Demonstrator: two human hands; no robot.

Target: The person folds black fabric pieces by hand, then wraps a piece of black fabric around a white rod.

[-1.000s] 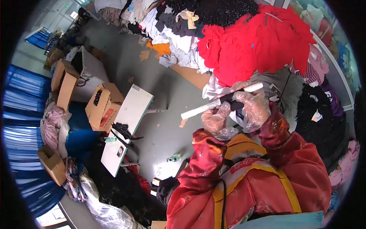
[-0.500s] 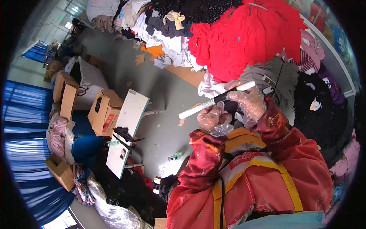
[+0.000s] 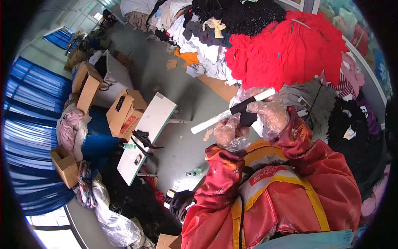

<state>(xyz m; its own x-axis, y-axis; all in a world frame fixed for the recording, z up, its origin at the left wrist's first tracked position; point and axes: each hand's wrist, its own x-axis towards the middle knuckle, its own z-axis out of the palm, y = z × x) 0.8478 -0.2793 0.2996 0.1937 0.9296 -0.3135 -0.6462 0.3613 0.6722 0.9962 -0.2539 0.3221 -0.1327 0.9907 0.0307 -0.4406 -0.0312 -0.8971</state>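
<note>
A straight white rod [image 3: 210, 121] lies slantwise across both hands, with a band of black cloth [image 3: 243, 106] around its middle. A loose end of that cloth hangs between the hands. My left hand [image 3: 227, 133], in a clear plastic glove, is closed at the rod's lower left part, fingers curled. My right hand [image 3: 271, 116], gloved the same way, is closed around the rod near its upper right end, thumb side against the black cloth. Some fingertips are hidden behind the rod and cloth.
Ahead is a large red cloth heap [image 3: 286, 54], with black cloth [image 3: 236, 16] behind it and grey cloth [image 3: 311, 106] at the right. To the left stand a narrow white bench [image 3: 155, 114] and an open cardboard box [image 3: 128, 116]. A green bottle [image 3: 193, 172] lies on the floor.
The view has shifted, so the surroundings sit farther right and partly lower. More of the black cloth around the rod shows now, and the rod is tilted slightly more steeply.
</note>
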